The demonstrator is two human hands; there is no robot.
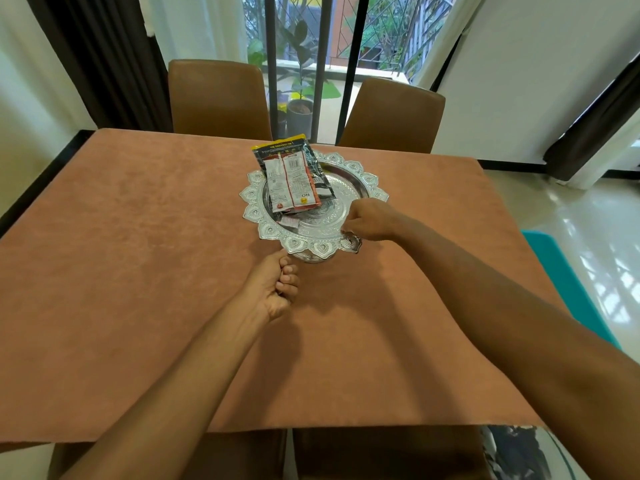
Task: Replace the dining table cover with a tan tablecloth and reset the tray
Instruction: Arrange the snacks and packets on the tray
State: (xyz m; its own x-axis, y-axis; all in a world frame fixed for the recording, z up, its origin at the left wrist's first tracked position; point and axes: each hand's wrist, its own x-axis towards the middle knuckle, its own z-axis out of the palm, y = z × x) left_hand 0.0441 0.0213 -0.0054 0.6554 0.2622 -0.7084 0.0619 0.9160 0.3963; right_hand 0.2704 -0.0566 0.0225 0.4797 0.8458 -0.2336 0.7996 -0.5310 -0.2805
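brown chair (218, 95) and a second chair (391, 116) at the far side, dark curtain (100, 57) on the left, potted plant (299, 109) behind the window bars (272, 64), teal mat (554, 268) on the floor

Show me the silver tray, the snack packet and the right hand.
silver tray (252, 213), head view, left rim.
snack packet (294, 181), head view, printed back.
right hand (372, 221), head view, hand's back.

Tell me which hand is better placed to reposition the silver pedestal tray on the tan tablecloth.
Right: the right hand grips the silver pedestal tray by its near rim; the left hand is curled beside it, apparently holding nothing.
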